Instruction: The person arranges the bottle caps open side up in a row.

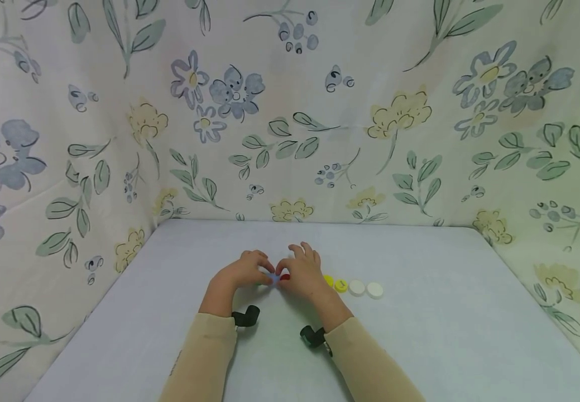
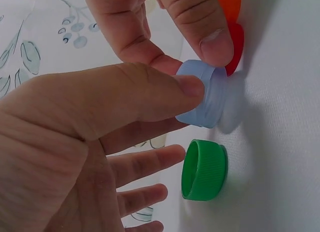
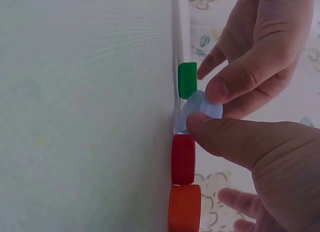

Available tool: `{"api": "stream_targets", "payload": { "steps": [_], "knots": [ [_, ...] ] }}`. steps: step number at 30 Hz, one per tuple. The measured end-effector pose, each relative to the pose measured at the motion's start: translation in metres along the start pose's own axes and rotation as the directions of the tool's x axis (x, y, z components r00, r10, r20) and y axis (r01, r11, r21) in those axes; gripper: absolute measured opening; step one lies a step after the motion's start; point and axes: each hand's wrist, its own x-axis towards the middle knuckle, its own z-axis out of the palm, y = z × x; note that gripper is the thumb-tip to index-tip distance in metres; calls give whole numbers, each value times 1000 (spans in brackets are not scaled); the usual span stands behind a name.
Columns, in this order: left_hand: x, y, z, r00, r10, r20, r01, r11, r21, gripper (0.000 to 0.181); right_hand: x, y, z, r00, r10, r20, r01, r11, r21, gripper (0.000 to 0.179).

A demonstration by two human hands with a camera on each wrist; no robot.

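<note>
A light blue bottle cap (image 1: 274, 278) (image 2: 215, 104) is tilted just above the white table, between both hands. My left hand (image 1: 243, 272) pinches it between thumb and index finger, the other fingers spread. From the opposite side my right hand (image 1: 306, 274) pinches the same cap with thumb and forefinger. Beside the left fingertips a green bottle cap (image 2: 207, 171) sits on the table, its hollow side showing in the left wrist view. On the right hand's side come a red cap (image 3: 184, 159) and an orange cap (image 3: 185, 209), one beside the other.
The row goes on to the right of my right hand with yellow caps (image 1: 340, 286) and two white caps (image 1: 356, 287). A white table (image 1: 445, 312) lies beneath everything. Floral cloth (image 1: 290, 111) hangs behind it and at the sides.
</note>
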Motion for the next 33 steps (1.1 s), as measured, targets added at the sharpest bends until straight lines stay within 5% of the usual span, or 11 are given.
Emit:
{"api": "stream_targets", "payload": {
  "steps": [24,33],
  "knots": [
    [4,-5,6,999,-25,-37,27,999,43,27,3,11,-14,987,109,117,-113,993,27,23],
    [-2,-14,2,994,-104,-29,106,993,60,36,-1,3,-16,987,79,140,-83,996,20,23]
  ]
}}
